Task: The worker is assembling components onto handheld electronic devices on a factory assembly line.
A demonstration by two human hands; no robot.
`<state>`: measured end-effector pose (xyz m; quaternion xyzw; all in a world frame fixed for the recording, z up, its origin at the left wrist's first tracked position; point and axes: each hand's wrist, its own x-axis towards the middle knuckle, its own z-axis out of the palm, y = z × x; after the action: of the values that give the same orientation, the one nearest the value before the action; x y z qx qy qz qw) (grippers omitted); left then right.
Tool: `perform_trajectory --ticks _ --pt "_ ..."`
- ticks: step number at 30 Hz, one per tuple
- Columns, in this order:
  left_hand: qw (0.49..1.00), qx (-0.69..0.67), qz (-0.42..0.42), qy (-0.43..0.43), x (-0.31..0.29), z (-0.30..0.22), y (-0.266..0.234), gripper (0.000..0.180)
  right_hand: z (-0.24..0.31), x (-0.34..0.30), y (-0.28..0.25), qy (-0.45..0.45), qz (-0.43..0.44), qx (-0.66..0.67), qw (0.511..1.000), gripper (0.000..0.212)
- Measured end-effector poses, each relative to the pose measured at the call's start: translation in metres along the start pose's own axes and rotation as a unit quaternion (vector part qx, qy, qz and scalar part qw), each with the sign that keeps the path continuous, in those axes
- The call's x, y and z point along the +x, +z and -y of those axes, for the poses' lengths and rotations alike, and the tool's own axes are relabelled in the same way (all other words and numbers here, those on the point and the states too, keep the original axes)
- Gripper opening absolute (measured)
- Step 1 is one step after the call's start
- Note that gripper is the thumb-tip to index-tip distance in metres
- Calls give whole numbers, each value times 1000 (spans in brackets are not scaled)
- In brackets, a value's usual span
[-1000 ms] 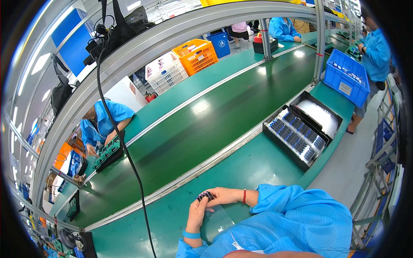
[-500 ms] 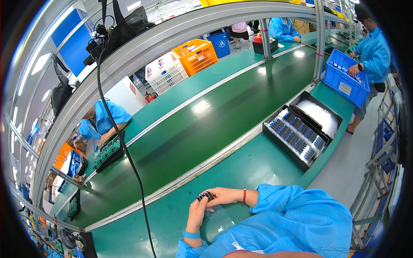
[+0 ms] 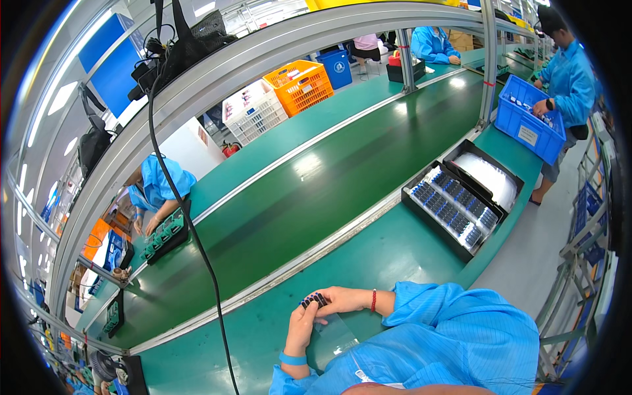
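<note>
1. The left hand [image 3: 301, 327] and the right hand [image 3: 337, 301] meet over the near edge of the green bench [image 3: 388, 250]; both are closed on one small dark part [image 3: 314, 300] held between their fingertips
2. The part sits at the top of the left hand and at the left tip of the right hand, raised just above the bench; its finer shape is too small to tell
3. One blue band [image 3: 292, 359] circles the left wrist and one red band [image 3: 373, 301] circles the right wrist
4. One clear plastic sheet [image 3: 332, 336] lies on the bench directly under both hands, touching the blue sleeve
5. Well to the right of the right hand and farther out, two black trays lie side by side: the nearer tray [image 3: 447, 210] holds rows of small dark parts, too many and too small to count, and the farther tray [image 3: 490, 178] holds a shiny clear sheet
6. Beyond those trays, one blue crate [image 3: 526, 128] stands at the bench end, with a person in a blue coat [image 3: 566, 79] reaching into it
7. Far to the left of the left hand, across the green belt [image 3: 316, 184], another person in blue [image 3: 155, 191] bends over a tray of green boards [image 3: 164, 234]
8. One black cable [image 3: 191, 230] hangs down in front, left of the left hand
</note>
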<state>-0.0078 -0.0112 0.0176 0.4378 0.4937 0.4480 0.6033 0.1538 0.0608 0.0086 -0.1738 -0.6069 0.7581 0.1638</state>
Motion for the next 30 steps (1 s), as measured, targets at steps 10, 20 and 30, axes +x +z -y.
perform_trajectory --ticks 10,20,30 --pt "1000 -6 -1 -3 0 -2 1 28 1 0 0 -5 0 -2 1000 38" --pt "1000 4 2 3 0 -1 1 30 0 -1 0 0 -3 -1 1000 39" --pt "1000 13 4 3 0 -1 0 30 0 0 0 4 -12 -20 1000 40"
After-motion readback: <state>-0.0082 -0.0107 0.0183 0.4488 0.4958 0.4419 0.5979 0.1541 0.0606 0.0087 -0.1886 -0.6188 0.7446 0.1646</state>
